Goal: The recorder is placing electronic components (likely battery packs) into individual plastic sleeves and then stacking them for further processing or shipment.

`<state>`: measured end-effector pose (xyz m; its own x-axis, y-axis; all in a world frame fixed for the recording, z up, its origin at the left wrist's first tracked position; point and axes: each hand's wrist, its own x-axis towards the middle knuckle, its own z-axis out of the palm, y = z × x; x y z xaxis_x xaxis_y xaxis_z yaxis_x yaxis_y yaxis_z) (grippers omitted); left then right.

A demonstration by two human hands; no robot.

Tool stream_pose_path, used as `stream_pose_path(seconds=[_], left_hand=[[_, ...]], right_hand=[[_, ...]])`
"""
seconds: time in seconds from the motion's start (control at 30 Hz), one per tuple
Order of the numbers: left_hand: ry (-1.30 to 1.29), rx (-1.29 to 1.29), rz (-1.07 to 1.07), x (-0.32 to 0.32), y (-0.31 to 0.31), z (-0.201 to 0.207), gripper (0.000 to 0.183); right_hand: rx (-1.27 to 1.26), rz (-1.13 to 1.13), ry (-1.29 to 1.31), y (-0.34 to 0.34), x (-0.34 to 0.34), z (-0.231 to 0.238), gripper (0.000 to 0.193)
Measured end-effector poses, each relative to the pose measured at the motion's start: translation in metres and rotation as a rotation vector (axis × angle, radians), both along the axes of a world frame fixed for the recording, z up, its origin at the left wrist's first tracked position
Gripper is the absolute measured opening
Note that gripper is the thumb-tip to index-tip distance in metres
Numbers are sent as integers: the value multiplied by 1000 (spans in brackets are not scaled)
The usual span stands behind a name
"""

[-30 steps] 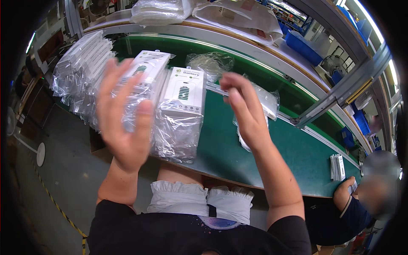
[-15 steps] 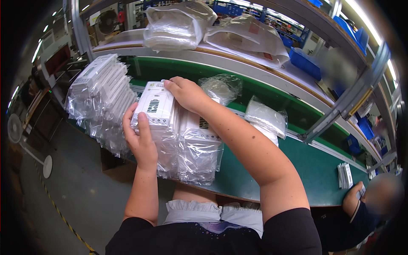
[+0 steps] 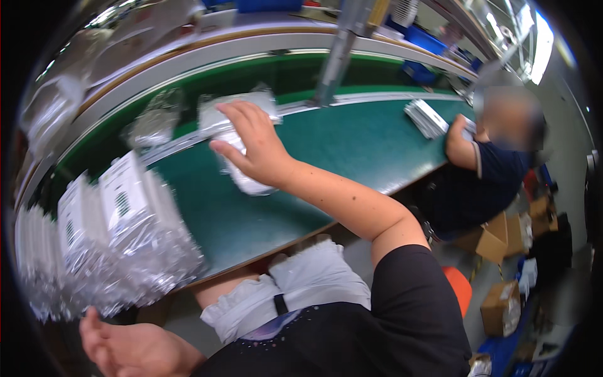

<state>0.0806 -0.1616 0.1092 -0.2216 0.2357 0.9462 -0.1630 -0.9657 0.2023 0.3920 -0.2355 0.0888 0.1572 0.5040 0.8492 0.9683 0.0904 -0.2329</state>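
Observation:
My right hand (image 3: 256, 142), thumb and fingers apart, hovers over a pile of clear plastic bags (image 3: 251, 181) on the green bench; whether it touches them I cannot tell. Part of the pile is hidden behind the hand. At lower left, my left hand (image 3: 129, 345) is off the bench edge, palm turned up, with nothing in its fingers. Just beyond it stand rows of flat white boxes (image 3: 122, 191) in clear plastic wrapping, packed side by side. Loose wrapping from them bunches up toward the bench's near edge.
The green bench (image 3: 326, 151) runs to the right, where a co-worker (image 3: 480, 169) sits beside a small stack of white boxes (image 3: 427, 118). Another clear bag bundle (image 3: 157, 119) lies by the back rail. A metal post (image 3: 336, 60) rises behind. Cardboard boxes (image 3: 500, 308) stand on the floor.
My view has swung to the right. Both hands have left the wrapped white boxes: the right one is now over the plastic bags, the left one lower beside the bench.

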Motion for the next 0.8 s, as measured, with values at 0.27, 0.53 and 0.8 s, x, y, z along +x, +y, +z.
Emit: stream_pose_path(seconds=[0.27,0.53,0.8], left_hand=[[910,-11,-596,126,-74,-45,11],[1092,-78,-752,178,-102,-66,8],[1343,-90,-801,191,-106,-87,7]], right_hand=[[75,-807,-124,-176,184,-44,54],[27,-1345,305,-353,329,-11,76],[-757,-1172,725,-403,404,-7,100]])
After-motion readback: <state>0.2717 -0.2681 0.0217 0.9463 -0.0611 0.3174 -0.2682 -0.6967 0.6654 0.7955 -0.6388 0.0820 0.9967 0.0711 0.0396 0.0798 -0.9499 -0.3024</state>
